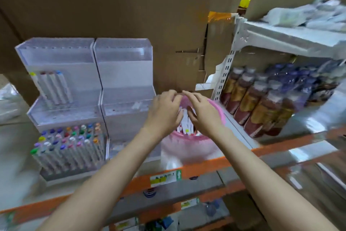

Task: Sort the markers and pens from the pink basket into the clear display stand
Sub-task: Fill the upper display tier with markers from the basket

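Your left hand (164,111) and right hand (203,112) hovered, loosely curled, over white-barrelled markers (184,125) in the round pink plastic basket (219,116) at the orange-edged shelf's (206,166) front edge, beside the clear acrylic display stand (121,73); whether either hand gripped anything could not be told; a hasty pull risked tipping the basket.

Shrink-wrapped bottles (262,99) fill the right shelf (280,38); cardboard boxes (112,6), seemingly, stand behind.

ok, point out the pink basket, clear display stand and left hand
pink basket (219,111), head view, right rim.
clear display stand (122,73), head view, bare back panel, right unit.
left hand (164,112), head view, back of hand.
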`<state>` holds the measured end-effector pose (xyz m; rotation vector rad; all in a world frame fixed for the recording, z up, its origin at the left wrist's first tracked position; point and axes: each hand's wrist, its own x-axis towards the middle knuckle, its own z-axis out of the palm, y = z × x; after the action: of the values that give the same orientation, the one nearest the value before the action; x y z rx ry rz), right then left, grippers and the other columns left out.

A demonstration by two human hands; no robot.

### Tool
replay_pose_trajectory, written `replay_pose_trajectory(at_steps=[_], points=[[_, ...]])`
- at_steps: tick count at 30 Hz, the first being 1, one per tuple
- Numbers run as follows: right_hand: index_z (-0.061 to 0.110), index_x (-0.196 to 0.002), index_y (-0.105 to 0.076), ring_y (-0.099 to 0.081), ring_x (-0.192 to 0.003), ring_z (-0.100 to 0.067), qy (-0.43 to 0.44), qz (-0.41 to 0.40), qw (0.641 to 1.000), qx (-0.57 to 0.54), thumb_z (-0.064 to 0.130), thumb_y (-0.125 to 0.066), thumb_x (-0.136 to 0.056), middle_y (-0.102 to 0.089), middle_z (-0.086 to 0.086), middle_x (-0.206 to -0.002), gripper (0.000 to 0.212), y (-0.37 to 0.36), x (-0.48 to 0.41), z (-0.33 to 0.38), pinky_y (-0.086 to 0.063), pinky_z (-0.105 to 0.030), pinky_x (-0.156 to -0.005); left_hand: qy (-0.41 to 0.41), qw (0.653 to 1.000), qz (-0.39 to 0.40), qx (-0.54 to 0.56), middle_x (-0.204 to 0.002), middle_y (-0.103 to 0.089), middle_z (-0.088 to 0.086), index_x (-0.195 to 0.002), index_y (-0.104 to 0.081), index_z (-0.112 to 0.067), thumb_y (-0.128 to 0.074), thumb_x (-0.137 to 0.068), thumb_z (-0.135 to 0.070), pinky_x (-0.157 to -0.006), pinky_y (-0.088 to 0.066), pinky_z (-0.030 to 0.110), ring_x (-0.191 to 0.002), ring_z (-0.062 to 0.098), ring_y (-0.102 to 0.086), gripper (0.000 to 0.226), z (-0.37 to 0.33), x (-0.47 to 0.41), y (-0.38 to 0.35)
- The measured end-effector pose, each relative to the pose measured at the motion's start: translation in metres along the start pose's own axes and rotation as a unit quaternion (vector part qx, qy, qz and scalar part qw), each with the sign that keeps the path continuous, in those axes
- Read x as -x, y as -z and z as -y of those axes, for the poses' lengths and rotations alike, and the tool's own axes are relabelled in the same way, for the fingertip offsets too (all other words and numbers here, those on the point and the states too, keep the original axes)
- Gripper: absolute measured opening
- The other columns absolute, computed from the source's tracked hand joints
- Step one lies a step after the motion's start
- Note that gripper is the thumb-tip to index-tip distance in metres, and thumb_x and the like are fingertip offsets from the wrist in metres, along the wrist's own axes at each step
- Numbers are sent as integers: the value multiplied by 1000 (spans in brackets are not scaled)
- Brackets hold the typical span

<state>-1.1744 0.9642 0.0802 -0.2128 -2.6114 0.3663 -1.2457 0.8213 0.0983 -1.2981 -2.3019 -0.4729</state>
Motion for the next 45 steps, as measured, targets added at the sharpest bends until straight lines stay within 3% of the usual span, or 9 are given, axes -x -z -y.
replay_pose_trajectory(at_steps=[15, 19, 24, 30, 32, 34, 38, 43, 45], points=[[20, -144, -38, -47, -125, -29, -80, 280, 955, 59, 29, -44, -95, -46, -9, -143, 50, -44, -13, -81, -47, -41, -92, 180, 930, 320, -1, -130, -56, 13, -119, -59, -10, -46, -89, -23, -100, -42, 40, -111, 37, -52, 35, -20, -28, -105], [11, -140, -40, -55, -112, -31, -83, 269, 955, 93, 17, -51, -91, -50, -10, -140, 50, -58, -23, -79, -45, -33, -76, 206, 926, 315, 14, -149, -39, 2, -141, -42, -23, -48, -90, -40, -100, -42, 43, -123, 40, -45, 55, -17, -32, -121], [6, -96, -67, -61, -86, -29, -132, 235, 962, 41, 14, -62, -85, -64, -10, -90, 15, -58, -29, -83, -37, -29, -61, 228, 928, 293, 26, -96, -66, 8, -95, -60, -14, -63, -82, -36, -67, -44, 32, -97, 27, -60, 25, -17, -34, -118], [4, -72, -74, -55, -61, -19, -175, 218, 959, -54, 16, -75, -72, -63, -7, -65, 11, -59, -27, -86, -30, -24, -45, 271, 916, 278, 100, -117, -63, 19, -111, -60, 3, -59, -84, -20, -86, -47, 46, -104, 41, -58, 35, -23, -36, -102], [5, -70, -74, -57, -61, -18, -185, 213, 956, -78, 14, -77, -69, -65, -7, -63, 9, -58, -27, -86, -32, -24, -46, 272, 912, 284, 117, -98, -67, 18, -104, -61, 6, -61, -81, -18, -86, -49, 44, -97, 41, -61, 34, -22, -35, -102], [7, -70, -75, -58, -64, -16, -188, 212, 954, -94, 13, -80, -67, -67, -5, -66, 8, -57, -26, -88, -34, -23, -47, 279, 900, 309, 128, -60, -55, 10, -69, -57, -5, -68, -75, -22, -72, -50, 36, -73, 33, -62, 21, -18, -35, -107], [14, -83, -67, -60, -74, -19, -205, 204, 949, -127, 14, -84, -65, -62, -3, -78, 25, -56, -26, -90, -43, -26, -56, 286, 894, 309, 155, -50, -43, -1, -54, -40, -16, -70, -74, -23, -51, -35, 29, -52, 18, -45, 37, -17, -36, -107], [13, -111, -54, -62, -66, -14, -234, 203, 926, -218, 7, -80, -71, -64, -3, -77, 49, -51, -26, -88, -44, -19, -51, 281, 902, 254, 210, -87, -67, 10, -85, -64, -12, -65, -82, -19, -65, -43, 37, -84, 27, -63, 8, -17, -38, -100], [13, -124, -50, -63, -62, -12, -244, 195, 910, -271, -1, -75, -74, -63, -3, -73, 58, -49, -28, -86, -49, -16, -52, 298, 897, 215, 247, -100, -66, 9, -111, -62, -11, -63, -83, -15, -66, -41, 29, -89, 24, -62, 28, -14, -38, -99]])
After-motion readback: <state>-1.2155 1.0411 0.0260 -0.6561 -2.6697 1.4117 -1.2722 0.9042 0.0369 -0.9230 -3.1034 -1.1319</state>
